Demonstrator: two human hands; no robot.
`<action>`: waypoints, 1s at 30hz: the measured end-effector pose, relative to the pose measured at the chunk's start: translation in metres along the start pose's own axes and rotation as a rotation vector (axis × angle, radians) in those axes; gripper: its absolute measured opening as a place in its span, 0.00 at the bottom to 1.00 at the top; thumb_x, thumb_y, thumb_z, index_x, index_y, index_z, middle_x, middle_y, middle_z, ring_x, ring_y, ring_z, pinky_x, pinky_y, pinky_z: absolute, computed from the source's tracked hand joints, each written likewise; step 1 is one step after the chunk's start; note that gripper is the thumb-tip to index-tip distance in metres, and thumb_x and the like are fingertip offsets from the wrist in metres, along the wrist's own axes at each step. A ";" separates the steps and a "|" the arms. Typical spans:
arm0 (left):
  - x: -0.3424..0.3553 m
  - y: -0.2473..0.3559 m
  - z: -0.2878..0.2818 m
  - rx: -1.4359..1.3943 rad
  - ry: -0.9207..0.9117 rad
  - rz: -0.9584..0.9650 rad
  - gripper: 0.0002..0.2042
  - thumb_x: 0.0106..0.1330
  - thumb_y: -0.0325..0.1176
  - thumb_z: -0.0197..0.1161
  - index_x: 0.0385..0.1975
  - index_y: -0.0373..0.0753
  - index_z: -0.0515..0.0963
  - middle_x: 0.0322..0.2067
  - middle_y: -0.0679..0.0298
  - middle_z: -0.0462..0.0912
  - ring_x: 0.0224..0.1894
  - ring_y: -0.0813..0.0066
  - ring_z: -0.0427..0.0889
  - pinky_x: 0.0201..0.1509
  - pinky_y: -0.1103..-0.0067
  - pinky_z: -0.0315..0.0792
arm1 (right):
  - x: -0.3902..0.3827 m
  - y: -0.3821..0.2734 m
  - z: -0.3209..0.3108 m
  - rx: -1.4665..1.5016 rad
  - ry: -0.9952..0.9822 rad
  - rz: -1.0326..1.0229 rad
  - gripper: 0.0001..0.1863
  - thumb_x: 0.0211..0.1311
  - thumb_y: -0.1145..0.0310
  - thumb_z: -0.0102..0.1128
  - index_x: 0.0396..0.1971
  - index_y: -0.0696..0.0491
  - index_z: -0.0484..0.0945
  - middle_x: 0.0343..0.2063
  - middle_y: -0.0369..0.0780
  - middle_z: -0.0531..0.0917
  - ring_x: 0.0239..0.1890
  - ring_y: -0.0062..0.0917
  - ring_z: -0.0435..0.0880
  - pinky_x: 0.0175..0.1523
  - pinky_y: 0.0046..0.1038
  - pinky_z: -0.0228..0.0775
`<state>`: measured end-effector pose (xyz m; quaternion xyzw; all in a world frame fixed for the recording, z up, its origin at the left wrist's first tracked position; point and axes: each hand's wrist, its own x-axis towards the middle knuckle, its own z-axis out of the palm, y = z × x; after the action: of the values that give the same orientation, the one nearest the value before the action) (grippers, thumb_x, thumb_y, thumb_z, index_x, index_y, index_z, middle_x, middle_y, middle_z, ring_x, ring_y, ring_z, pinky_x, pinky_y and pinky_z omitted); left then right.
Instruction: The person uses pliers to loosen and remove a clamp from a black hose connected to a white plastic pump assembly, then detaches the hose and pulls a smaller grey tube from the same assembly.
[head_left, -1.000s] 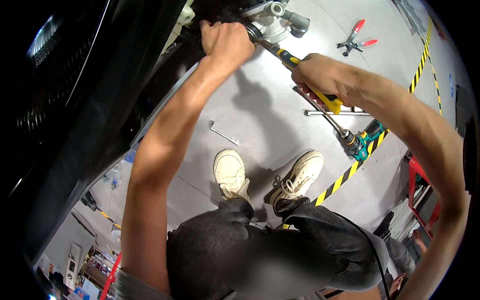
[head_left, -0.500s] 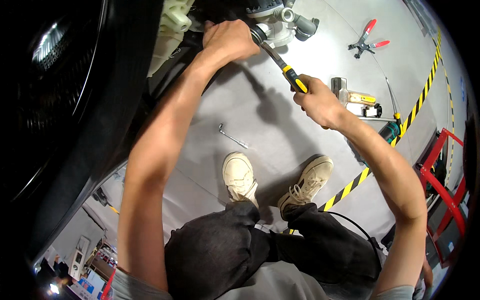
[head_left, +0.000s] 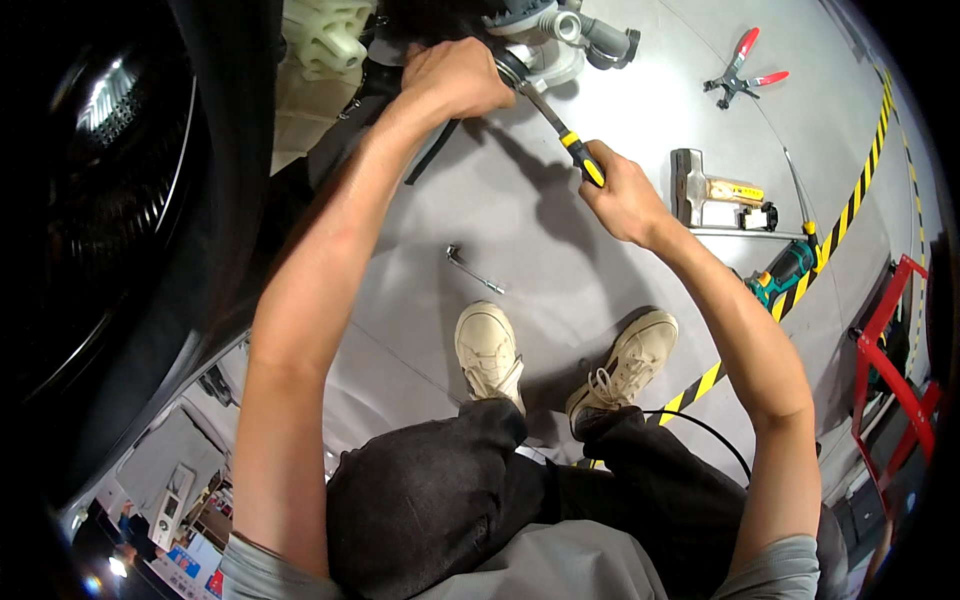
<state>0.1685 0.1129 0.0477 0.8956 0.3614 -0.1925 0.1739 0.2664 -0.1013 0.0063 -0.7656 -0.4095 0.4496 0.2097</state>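
Observation:
My left hand [head_left: 452, 80] is closed round a black hose end [head_left: 511, 68], with its fingertips hidden behind it. A ring like a clamp sits on that end, beside a grey plastic housing with a spout [head_left: 565, 27]. My right hand [head_left: 622, 192] grips a tool with a black-and-yellow handle [head_left: 585, 162]. The tool's metal shank slants up and left, and its tip is at the hose end by my left knuckles. The tip's exact shape and how it meets the ring cannot be made out.
At left stands a black machine with a dark glossy round window [head_left: 110, 170]; a pale plastic part [head_left: 330, 35] is near it. A small bent wrench [head_left: 473, 270], red-handled pliers [head_left: 742, 72], a hammer [head_left: 690, 190], a green power tool [head_left: 785, 272] and striped tape [head_left: 860, 190] lie on the floor. A red metal frame [head_left: 885, 350] stands right.
The view has shifted a little. My right hand and the tool handle have swung slightly left, so the tool is steeper. Both hands keep their holds.

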 end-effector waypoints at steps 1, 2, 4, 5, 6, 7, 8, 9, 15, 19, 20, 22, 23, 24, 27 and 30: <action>0.001 -0.001 0.001 -0.013 0.007 0.006 0.17 0.45 0.45 0.70 0.25 0.34 0.84 0.26 0.51 0.86 0.34 0.54 0.87 0.44 0.66 0.78 | 0.000 0.002 0.000 -0.005 -0.002 -0.010 0.20 0.55 0.67 0.51 0.45 0.63 0.72 0.33 0.59 0.81 0.42 0.54 0.81 0.51 0.46 0.69; 0.002 -0.003 0.002 -0.027 0.014 0.014 0.17 0.45 0.45 0.69 0.25 0.34 0.84 0.26 0.50 0.86 0.35 0.53 0.87 0.45 0.65 0.78 | -0.001 0.004 -0.002 -0.011 -0.003 -0.019 0.20 0.55 0.68 0.51 0.45 0.63 0.72 0.33 0.59 0.81 0.41 0.54 0.81 0.50 0.46 0.69; -0.004 0.001 0.008 -0.016 0.076 -0.011 0.17 0.46 0.44 0.68 0.24 0.35 0.85 0.27 0.49 0.86 0.35 0.51 0.86 0.52 0.63 0.75 | -0.006 0.001 -0.005 0.010 -0.054 0.023 0.20 0.55 0.67 0.50 0.45 0.63 0.72 0.32 0.59 0.81 0.41 0.53 0.81 0.50 0.45 0.69; -0.004 -0.001 0.014 0.020 0.142 0.020 0.16 0.47 0.43 0.67 0.23 0.34 0.85 0.25 0.49 0.85 0.32 0.50 0.86 0.56 0.63 0.70 | -0.006 -0.003 -0.007 0.021 -0.079 0.041 0.20 0.55 0.67 0.50 0.45 0.63 0.72 0.32 0.59 0.81 0.41 0.53 0.81 0.50 0.45 0.70; -0.004 -0.002 0.019 0.040 0.190 0.026 0.15 0.48 0.43 0.66 0.23 0.34 0.85 0.24 0.49 0.85 0.32 0.51 0.86 0.55 0.64 0.69 | -0.006 -0.008 -0.012 0.028 -0.093 0.057 0.20 0.54 0.65 0.51 0.43 0.64 0.73 0.32 0.59 0.81 0.40 0.52 0.81 0.50 0.44 0.70; -0.006 -0.002 0.022 0.054 0.231 0.032 0.15 0.49 0.43 0.66 0.22 0.35 0.85 0.23 0.49 0.85 0.31 0.51 0.86 0.54 0.66 0.68 | -0.008 -0.013 -0.016 0.044 -0.112 0.090 0.20 0.54 0.65 0.51 0.43 0.64 0.74 0.32 0.58 0.81 0.40 0.51 0.81 0.50 0.44 0.70; -0.006 -0.001 0.025 0.068 0.269 0.027 0.15 0.49 0.43 0.66 0.21 0.35 0.85 0.23 0.49 0.85 0.30 0.51 0.86 0.52 0.66 0.67 | -0.011 -0.018 -0.020 0.059 -0.132 0.123 0.20 0.54 0.64 0.51 0.42 0.64 0.74 0.32 0.57 0.82 0.40 0.50 0.82 0.50 0.44 0.70; -0.005 0.000 0.028 0.081 0.307 0.022 0.15 0.50 0.43 0.66 0.21 0.35 0.85 0.23 0.48 0.84 0.30 0.51 0.86 0.50 0.66 0.67 | -0.012 -0.022 -0.022 0.075 -0.151 0.156 0.20 0.54 0.64 0.51 0.41 0.64 0.75 0.31 0.57 0.82 0.39 0.50 0.82 0.50 0.44 0.70; -0.011 0.006 0.038 0.061 0.416 0.026 0.10 0.51 0.39 0.65 0.18 0.38 0.85 0.21 0.50 0.84 0.32 0.55 0.85 0.54 0.62 0.64 | -0.017 -0.056 -0.045 0.164 -0.221 0.370 0.07 0.56 0.69 0.52 0.29 0.56 0.71 0.19 0.35 0.70 0.19 0.20 0.69 0.23 0.26 0.64; -0.011 0.008 0.041 0.083 0.482 0.008 0.08 0.51 0.37 0.66 0.18 0.39 0.85 0.21 0.53 0.85 0.35 0.59 0.85 0.57 0.63 0.62 | -0.016 -0.086 -0.058 0.204 -0.260 0.541 0.06 0.54 0.69 0.52 0.27 0.57 0.70 0.20 0.37 0.71 0.19 0.22 0.69 0.24 0.27 0.65; -0.011 0.008 0.043 0.079 0.489 0.006 0.08 0.51 0.36 0.67 0.19 0.39 0.85 0.21 0.54 0.85 0.34 0.59 0.85 0.57 0.63 0.62 | -0.016 -0.093 -0.061 0.206 -0.263 0.569 0.07 0.55 0.69 0.52 0.27 0.57 0.71 0.21 0.37 0.71 0.20 0.22 0.70 0.24 0.27 0.65; -0.012 0.008 0.044 0.076 0.505 0.002 0.07 0.50 0.35 0.67 0.19 0.38 0.85 0.21 0.54 0.85 0.33 0.59 0.85 0.57 0.64 0.61 | -0.015 -0.105 -0.067 0.213 -0.268 0.622 0.07 0.55 0.68 0.53 0.28 0.57 0.71 0.22 0.37 0.71 0.21 0.23 0.70 0.25 0.28 0.66; -0.012 0.007 0.046 0.077 0.527 0.003 0.07 0.50 0.35 0.68 0.19 0.38 0.85 0.21 0.54 0.85 0.33 0.60 0.84 0.57 0.64 0.61 | -0.015 -0.111 -0.068 0.213 -0.276 0.634 0.07 0.55 0.68 0.53 0.29 0.57 0.71 0.23 0.37 0.71 0.22 0.23 0.71 0.26 0.29 0.67; -0.012 0.006 0.047 0.080 0.548 0.003 0.07 0.49 0.35 0.68 0.19 0.37 0.85 0.21 0.55 0.85 0.33 0.60 0.84 0.57 0.63 0.61 | -0.014 -0.116 -0.069 0.213 -0.285 0.645 0.08 0.56 0.68 0.53 0.30 0.57 0.72 0.24 0.38 0.71 0.23 0.23 0.71 0.27 0.29 0.68; -0.011 0.011 0.048 0.051 0.588 0.023 0.07 0.48 0.33 0.68 0.19 0.36 0.85 0.21 0.55 0.85 0.32 0.60 0.84 0.58 0.62 0.61 | -0.013 -0.129 -0.076 0.201 -0.293 0.701 0.09 0.57 0.67 0.54 0.32 0.57 0.72 0.26 0.38 0.72 0.23 0.23 0.71 0.28 0.30 0.69; -0.011 0.013 0.050 0.043 0.562 0.036 0.06 0.48 0.32 0.68 0.19 0.36 0.85 0.22 0.54 0.85 0.33 0.59 0.84 0.59 0.61 0.61 | -0.015 -0.126 -0.076 0.213 -0.307 0.701 0.09 0.57 0.67 0.54 0.34 0.56 0.73 0.26 0.38 0.72 0.23 0.23 0.71 0.29 0.31 0.70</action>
<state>0.1594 0.0755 0.0122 0.9236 0.3752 0.0590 0.0515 0.2725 -0.0369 0.1392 -0.7569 -0.1007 0.6431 0.0582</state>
